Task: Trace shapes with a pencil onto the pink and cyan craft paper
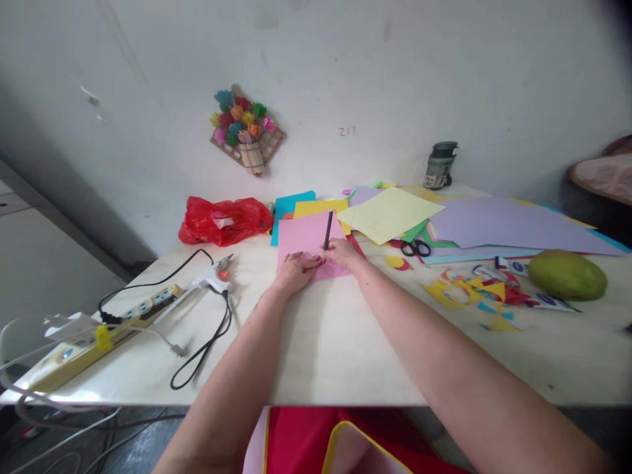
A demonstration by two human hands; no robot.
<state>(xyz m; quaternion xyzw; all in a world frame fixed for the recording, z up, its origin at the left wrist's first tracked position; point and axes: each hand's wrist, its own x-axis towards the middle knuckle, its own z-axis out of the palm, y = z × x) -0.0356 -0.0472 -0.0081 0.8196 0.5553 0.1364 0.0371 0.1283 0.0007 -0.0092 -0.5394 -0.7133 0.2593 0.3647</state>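
A sheet of pink paper (309, 236) lies on the table in front of me. My left hand (296, 271) rests flat on its lower part, fingers stretched out to the right. My right hand (340, 254) grips a dark pen or pencil (328, 229) that stands almost upright, its tip hidden by the fingers. Faint curved lines show on the pink paper below the right hand. A small reddish bit appears by the left fingertips, too small to make out. Under and behind the pink sheet are yellow paper (320, 208) and blue paper (291, 205).
Right: pale yellow paper (390, 214), purple paper (498, 222), scissors (415, 248), paper scraps (459, 293), glue tubes (550, 302) and a green fruit (567, 274). Left: a red plastic bag (224, 220), a glue gun (213, 276) and a power strip (123, 326) with cords.
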